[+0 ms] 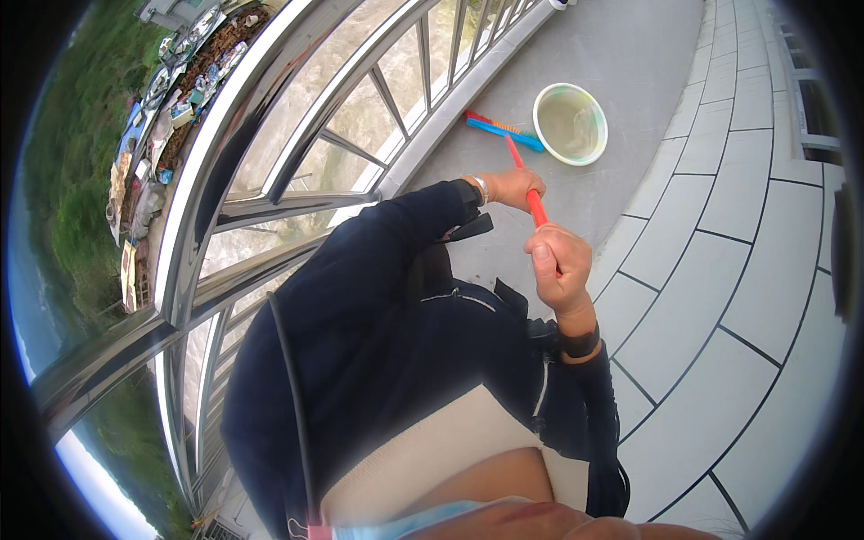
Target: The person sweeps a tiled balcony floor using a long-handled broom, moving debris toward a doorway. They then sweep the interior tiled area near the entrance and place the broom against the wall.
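A broom with a red handle point(538, 208) and a blue head point(505, 132) is in both my hands. My left hand point(518, 187) wraps around the lower part of the handle, a metal band at its wrist. Closer to my body, my right hand point(562, 262) grips the handle higher up, with its thumb uppermost. Red and orange bristles point(499, 124) show along the blue head, which is low over the grey floor point(486, 88). Just right of the head stands a round whitish plastic tub point(571, 159) with what looks like cloudy water in it.
A shiny metal railing point(297, 196) runs along my left above a low light-grey curb point(432, 128). On my right rises a pale tiled wall point(715, 283) with dark joints and a window point(813, 111). Part of a white shoe point(559, 3) shows at the far end.
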The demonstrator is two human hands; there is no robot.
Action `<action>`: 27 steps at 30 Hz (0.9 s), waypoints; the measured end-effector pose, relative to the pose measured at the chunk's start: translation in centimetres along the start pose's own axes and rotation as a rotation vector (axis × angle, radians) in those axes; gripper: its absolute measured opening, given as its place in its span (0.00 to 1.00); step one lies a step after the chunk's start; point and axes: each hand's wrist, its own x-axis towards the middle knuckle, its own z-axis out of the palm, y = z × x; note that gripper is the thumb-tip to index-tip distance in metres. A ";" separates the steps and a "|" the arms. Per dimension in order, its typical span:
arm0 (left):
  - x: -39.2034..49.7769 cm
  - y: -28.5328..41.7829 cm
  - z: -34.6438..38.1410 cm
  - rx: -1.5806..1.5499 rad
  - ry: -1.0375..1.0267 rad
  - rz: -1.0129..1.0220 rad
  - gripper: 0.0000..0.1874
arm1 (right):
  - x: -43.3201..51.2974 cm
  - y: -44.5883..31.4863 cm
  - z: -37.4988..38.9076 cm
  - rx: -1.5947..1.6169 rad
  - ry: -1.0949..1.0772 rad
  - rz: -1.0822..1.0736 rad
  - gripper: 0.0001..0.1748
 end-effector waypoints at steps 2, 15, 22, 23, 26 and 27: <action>-0.3 0.1 3.6 -0.045 -0.101 0.040 0.12 | -4.0 -1.3 -1.3 0.009 -0.060 0.048 0.08; -6.0 21.1 29.9 -0.485 -0.289 0.052 0.10 | -25.2 -17.2 -10.7 0.042 0.144 0.478 0.23; -5.1 25.8 28.5 -0.227 -0.029 0.206 0.17 | -28.2 -22.0 -12.6 0.002 0.264 0.177 0.27; -4.9 24.8 27.4 -0.200 0.057 0.191 0.18 | -28.4 -21.7 -12.2 -0.011 0.239 0.136 0.27; -3.8 19.5 23.2 -0.139 0.242 0.235 0.20 | -27.5 -17.0 -8.9 0.039 0.223 0.091 0.14; -3.6 17.1 21.6 -0.089 0.237 0.212 0.19 | -26.5 -15.0 -8.0 0.060 0.162 0.077 0.07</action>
